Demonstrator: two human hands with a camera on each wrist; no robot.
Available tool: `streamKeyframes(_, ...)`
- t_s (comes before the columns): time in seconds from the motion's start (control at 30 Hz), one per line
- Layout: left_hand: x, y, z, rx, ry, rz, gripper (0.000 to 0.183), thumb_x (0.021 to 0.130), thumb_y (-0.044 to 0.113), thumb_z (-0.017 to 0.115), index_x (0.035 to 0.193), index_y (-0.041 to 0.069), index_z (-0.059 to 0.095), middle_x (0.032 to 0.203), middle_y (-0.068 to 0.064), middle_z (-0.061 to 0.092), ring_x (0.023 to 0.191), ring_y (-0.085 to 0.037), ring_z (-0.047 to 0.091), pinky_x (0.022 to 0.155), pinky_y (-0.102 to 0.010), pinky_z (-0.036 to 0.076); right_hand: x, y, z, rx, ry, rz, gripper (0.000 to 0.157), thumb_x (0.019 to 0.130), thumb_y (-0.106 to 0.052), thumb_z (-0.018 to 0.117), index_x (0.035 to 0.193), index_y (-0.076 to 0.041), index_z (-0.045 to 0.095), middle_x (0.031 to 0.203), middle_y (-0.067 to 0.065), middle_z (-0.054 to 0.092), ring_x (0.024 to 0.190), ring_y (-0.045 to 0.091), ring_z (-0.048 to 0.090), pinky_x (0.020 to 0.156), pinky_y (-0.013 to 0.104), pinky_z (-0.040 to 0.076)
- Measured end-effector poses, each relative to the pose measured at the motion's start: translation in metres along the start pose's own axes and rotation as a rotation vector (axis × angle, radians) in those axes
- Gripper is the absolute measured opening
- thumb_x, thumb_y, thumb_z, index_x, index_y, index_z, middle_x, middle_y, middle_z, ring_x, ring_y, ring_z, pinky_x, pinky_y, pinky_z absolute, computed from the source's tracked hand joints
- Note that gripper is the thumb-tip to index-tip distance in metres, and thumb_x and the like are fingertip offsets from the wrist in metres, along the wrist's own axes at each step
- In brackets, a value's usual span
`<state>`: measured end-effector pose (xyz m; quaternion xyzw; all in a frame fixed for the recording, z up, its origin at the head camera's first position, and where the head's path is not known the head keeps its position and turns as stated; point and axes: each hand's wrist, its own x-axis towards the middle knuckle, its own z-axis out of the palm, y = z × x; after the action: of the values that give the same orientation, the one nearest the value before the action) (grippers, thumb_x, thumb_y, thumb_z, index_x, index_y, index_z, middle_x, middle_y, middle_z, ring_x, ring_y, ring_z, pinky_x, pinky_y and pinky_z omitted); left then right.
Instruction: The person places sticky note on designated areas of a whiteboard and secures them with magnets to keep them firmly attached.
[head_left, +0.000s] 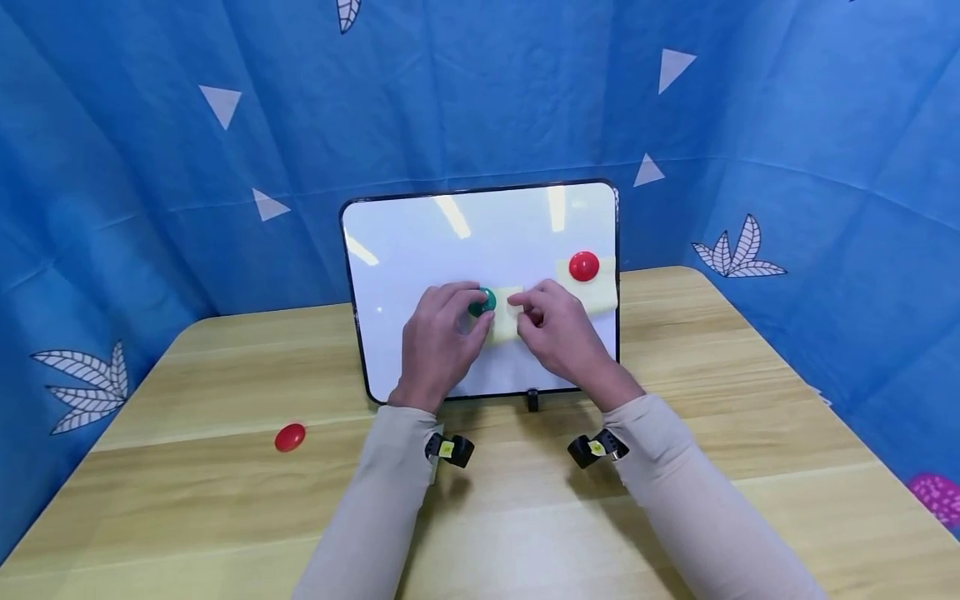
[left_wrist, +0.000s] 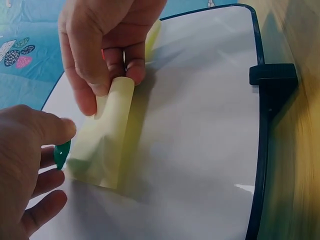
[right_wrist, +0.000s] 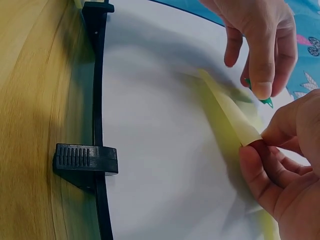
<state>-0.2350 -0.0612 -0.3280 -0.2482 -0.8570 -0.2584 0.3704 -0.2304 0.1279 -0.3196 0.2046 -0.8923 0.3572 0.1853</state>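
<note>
My left hand (head_left: 441, 337) pinches a round green magnet (head_left: 486, 302) between thumb and fingers, at the left edge of a pale yellow sticky note (left_wrist: 95, 150). The note lies against a white dry-erase board (head_left: 397, 250) with its lower edge curling outward. On the note's other side, my right hand (head_left: 561, 329) pinches the paper between thumb and fingertips, as both wrist views show. In the left wrist view the magnet (left_wrist: 62, 154) is seen edge-on, close beside the note.
A red magnet (head_left: 583, 267) sits on a second yellow note (head_left: 598, 295) at the board's right. Another red magnet (head_left: 289, 437) lies on the wooden table (head_left: 225, 500) at left. Black feet (right_wrist: 85, 159) support the board's lower edge. A blue curtain (head_left: 480, 100) hangs behind.
</note>
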Motion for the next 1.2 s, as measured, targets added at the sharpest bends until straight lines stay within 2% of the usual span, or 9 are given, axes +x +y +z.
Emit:
streamKeyframes(0.13, 0.001, 0.000, 0.002, 0.010, 0.014, 0.013, 0.021, 0.089, 0.022, 0.078, 0.106, 0.010, 0.075, 0.120, -0.003, 0.070, 0.104, -0.022, 0.061, 0.083, -0.032, 0.054, 0.000, 0.000, 0.001, -0.007, 0.003, -0.010, 0.027, 0.092, -0.003, 0.068, 0.119, -0.002, 0.072, 0.100, 0.007, 0.059, 0.083, 0.018, 0.056, 0.073, 0.029, 0.053)
streamKeyframes(0.4, 0.003, 0.000, 0.005, 0.003, 0.020, 0.017, 0.020, 0.088, 0.018, 0.079, 0.104, 0.009, 0.074, 0.124, -0.004, 0.069, 0.110, -0.023, 0.060, 0.091, -0.033, 0.052, 0.001, -0.001, 0.001, -0.020, -0.009, -0.009, 0.028, 0.092, -0.004, 0.069, 0.120, -0.002, 0.071, 0.102, 0.007, 0.059, 0.085, 0.018, 0.057, 0.074, 0.029, 0.054)
streamKeyframes(0.67, 0.006, 0.000, 0.010, 0.010, 0.010, 0.047, 0.009, 0.088, 0.015, 0.078, 0.091, 0.009, 0.072, 0.129, -0.005, 0.067, 0.113, -0.023, 0.058, 0.096, -0.031, 0.050, -0.002, 0.000, 0.002, -0.043, 0.000, -0.019, 0.029, 0.091, -0.005, 0.070, 0.120, -0.002, 0.071, 0.102, 0.006, 0.058, 0.084, 0.017, 0.056, 0.074, 0.028, 0.054)
streamKeyframes(0.97, 0.008, -0.001, 0.014, 0.031, 0.001, 0.076, 0.010, 0.088, 0.014, 0.079, 0.094, 0.009, 0.073, 0.132, -0.004, 0.065, 0.112, -0.022, 0.057, 0.097, -0.028, 0.049, -0.004, -0.001, 0.001, -0.053, 0.014, -0.012, 0.030, 0.090, -0.003, 0.071, 0.120, -0.001, 0.070, 0.102, 0.008, 0.058, 0.083, 0.018, 0.057, 0.075, 0.030, 0.055)
streamKeyframes(1.2, 0.005, -0.003, 0.016, 0.077, 0.021, 0.095, 0.008, 0.089, 0.012, 0.077, 0.094, 0.008, 0.073, 0.134, -0.004, 0.064, 0.108, -0.022, 0.057, 0.093, -0.029, 0.050, -0.004, -0.002, 0.003, -0.047, 0.016, -0.029, 0.030, 0.091, -0.003, 0.070, 0.120, -0.001, 0.070, 0.102, 0.008, 0.058, 0.083, 0.018, 0.057, 0.075, 0.030, 0.055)
